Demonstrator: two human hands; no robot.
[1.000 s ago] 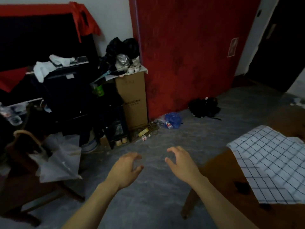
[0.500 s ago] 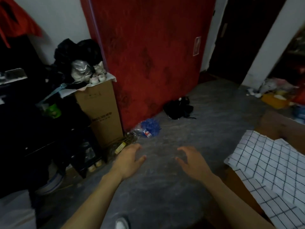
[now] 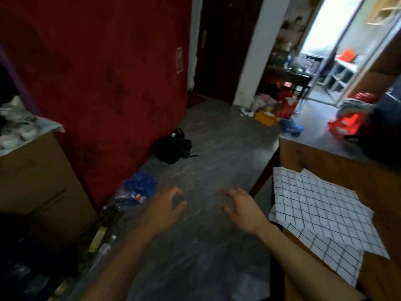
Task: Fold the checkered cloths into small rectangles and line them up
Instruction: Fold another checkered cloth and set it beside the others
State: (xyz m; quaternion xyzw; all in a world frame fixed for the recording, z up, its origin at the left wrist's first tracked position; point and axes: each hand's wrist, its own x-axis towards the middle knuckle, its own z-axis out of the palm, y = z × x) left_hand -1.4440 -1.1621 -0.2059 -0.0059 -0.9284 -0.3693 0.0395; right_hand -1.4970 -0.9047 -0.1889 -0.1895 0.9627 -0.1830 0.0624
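The checkered cloths (image 3: 319,205) lie spread on the wooden table (image 3: 325,168) at the right of the view, white with a thin dark grid; the upper one overlaps a second sheet (image 3: 338,257) nearer the person, and the near-left corner of the upper one hangs a little over the table's edge. Neither is folded yet, so by my reading the task is at its very beginning. Both hands hover in the air over the grey floor, apart from the cloths: the left hand (image 3: 167,207) and the right hand (image 3: 243,209) have their fingers loosely spread and slightly bent, and neither holds anything. The right hand is the nearer to the table, just beside the overhanging corner. The fabric looks thin, light and limp, with shallow creases and a wavy far edge, so it should drape rather than keep a shape, and probably slides easily on the smooth wood. A sensible hold would be two adjacent corners of the upper cloth, one in each hand, pinched at the hem, so that the sheet hangs flat and the grid lines can guide a straight fold.
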